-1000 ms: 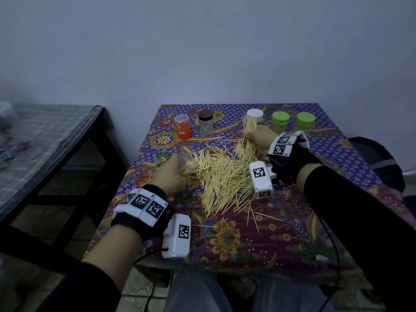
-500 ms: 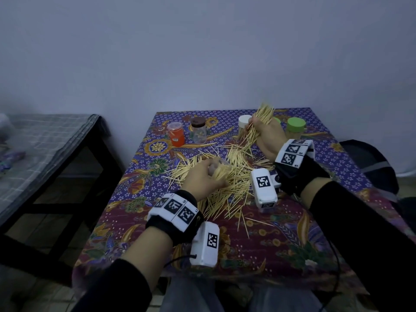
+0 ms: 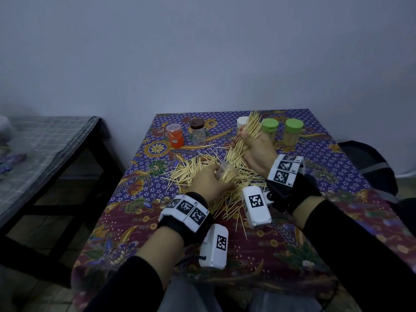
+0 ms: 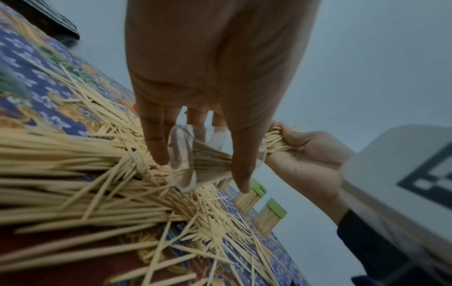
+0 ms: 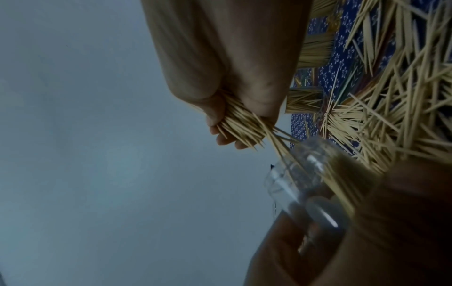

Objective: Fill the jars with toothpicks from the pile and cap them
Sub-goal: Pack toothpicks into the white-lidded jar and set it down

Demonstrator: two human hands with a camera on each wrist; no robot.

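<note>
My left hand point(image 3: 210, 183) grips a small clear jar point(image 3: 226, 173) tilted over the toothpick pile point(image 3: 191, 174); the jar point(image 4: 195, 160) holds some toothpicks. My right hand point(image 3: 254, 145) clutches a bundle of toothpicks point(image 3: 246, 131) just above and behind the jar, with the bundle's lower ends pointing toward the jar's mouth. In the right wrist view the bundle point(image 5: 242, 127) sticks out of my fist next to the jar point(image 5: 310, 185). The pile spreads over the patterned tablecloth point(image 3: 281, 244).
At the table's far edge stand an orange jar point(image 3: 175, 138), a brown-lidded jar point(image 3: 197, 131), a white-capped jar point(image 3: 242, 122) and two green-capped jars point(image 3: 270, 129) point(image 3: 293, 131) full of toothpicks. A dark side table point(image 3: 45, 154) stands left. A dark bag point(image 3: 369, 167) lies right.
My left hand moved from the pile's left edge to its middle with the jar. My right hand lifted its toothpick bundle and brought it closer to the jar.
</note>
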